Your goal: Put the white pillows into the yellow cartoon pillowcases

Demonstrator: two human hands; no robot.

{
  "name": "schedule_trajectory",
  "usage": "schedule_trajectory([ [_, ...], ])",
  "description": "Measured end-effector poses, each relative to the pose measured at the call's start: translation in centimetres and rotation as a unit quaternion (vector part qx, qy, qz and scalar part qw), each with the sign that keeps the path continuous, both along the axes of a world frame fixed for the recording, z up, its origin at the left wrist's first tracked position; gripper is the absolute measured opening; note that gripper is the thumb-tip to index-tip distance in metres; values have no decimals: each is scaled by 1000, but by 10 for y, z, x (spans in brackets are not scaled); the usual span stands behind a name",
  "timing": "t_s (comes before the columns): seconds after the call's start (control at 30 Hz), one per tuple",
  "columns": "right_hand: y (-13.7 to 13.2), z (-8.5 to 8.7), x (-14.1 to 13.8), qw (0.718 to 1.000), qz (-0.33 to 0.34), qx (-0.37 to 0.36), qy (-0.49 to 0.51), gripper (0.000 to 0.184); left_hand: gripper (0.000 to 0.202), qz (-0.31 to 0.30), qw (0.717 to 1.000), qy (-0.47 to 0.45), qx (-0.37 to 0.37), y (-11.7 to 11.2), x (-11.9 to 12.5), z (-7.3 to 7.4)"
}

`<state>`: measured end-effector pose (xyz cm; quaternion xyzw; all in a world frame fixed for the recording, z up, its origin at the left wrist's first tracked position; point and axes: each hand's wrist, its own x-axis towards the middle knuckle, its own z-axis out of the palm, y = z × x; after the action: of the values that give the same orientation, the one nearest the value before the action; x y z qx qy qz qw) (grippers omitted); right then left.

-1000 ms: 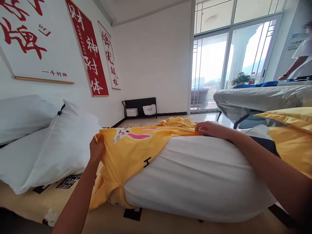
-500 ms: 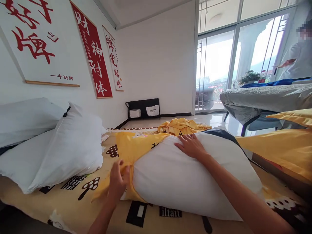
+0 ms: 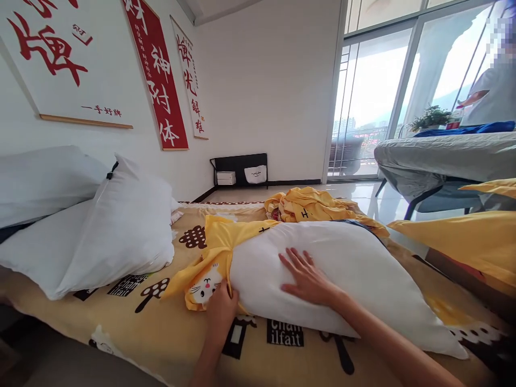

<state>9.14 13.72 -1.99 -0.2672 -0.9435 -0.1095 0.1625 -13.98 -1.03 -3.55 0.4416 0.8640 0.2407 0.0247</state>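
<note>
A white pillow point(image 3: 258, 274) lies across the patterned bed sheet point(image 3: 161, 344) in front of me. Its left end sits inside a yellow pillowcase point(image 3: 220, 236) with a cat face print; most of the pillow is bare. My left hand point(image 3: 222, 303) is closed on the pillowcase's opening edge at the near side, with the fingertips partly hidden in the cloth. Flat on top of the pillow rests my right hand point(image 3: 306, 277), fingers spread.
White pillows point(image 3: 124, 226) are piled at the left. Crumpled yellow cloth point(image 3: 314, 204) lies beyond the pillow, and more yellow fabric point(image 3: 471, 242) is at the right. A covered table point(image 3: 439, 156) stands at the back right, with a person point(image 3: 489, 97) behind it.
My left hand has moved right and closed on the pillowcase edge. My right hand has slid from the pillow's far edge toward me onto its middle. The view has shifted slightly.
</note>
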Motion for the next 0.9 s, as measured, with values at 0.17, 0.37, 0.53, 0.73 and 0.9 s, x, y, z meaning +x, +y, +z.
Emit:
schedule_trajectory([
  [0.17,-46,-33,-13,987,56,150,-4,85,24,-9,999,-27,-32,-13,5,-12],
  [0.37,-22,-25,-24,979,76,184,-37,51,32,-89,968,-168,167,-8,14,-15],
  [0.53,-20,31,-39,985,90,118,-88,45,35,-152,934,-220,238,14,43,15],
  [0.73,-31,71,-64,993,64,-32,-98,22,43,-198,872,-335,296,24,75,41],
  [0.9,-36,42,-60,983,113,-129,-66,24,49,-214,869,-388,222,2,65,15],
])
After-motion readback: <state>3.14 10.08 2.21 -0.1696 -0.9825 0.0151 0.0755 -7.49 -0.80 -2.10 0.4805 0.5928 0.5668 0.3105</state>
